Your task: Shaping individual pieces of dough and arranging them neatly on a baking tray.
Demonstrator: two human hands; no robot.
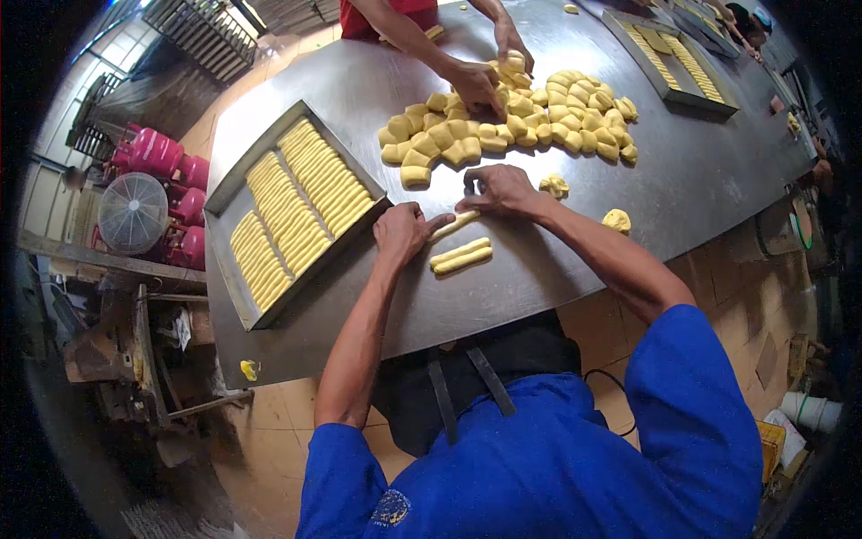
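A thin yellow dough stick (456, 225) lies slantwise on the steel table between my two hands. My left hand (404, 232) has its fingers curled, with the thumb pressing at the stick's near left end. At the other end, my right hand (505, 190) is closed down on the dough, its fingertips partly hidden. Just nearer to me, two rolled dough sticks (461, 257) lie side by side. Beyond my hands spreads a large group of cut dough pieces (444, 135). A deep metal tray (303, 110) at the left holds several rows of thin dough sticks (287, 211).
Across the steel table (341, 85), a co-worker's hands (480, 85) handle dough pieces. Dough lumps (617, 221) sit right of my right hand. Another filled tray (709, 106) stands far right. Pink gas cylinders (151, 151) and a round fan (133, 214) are beyond the left edge.
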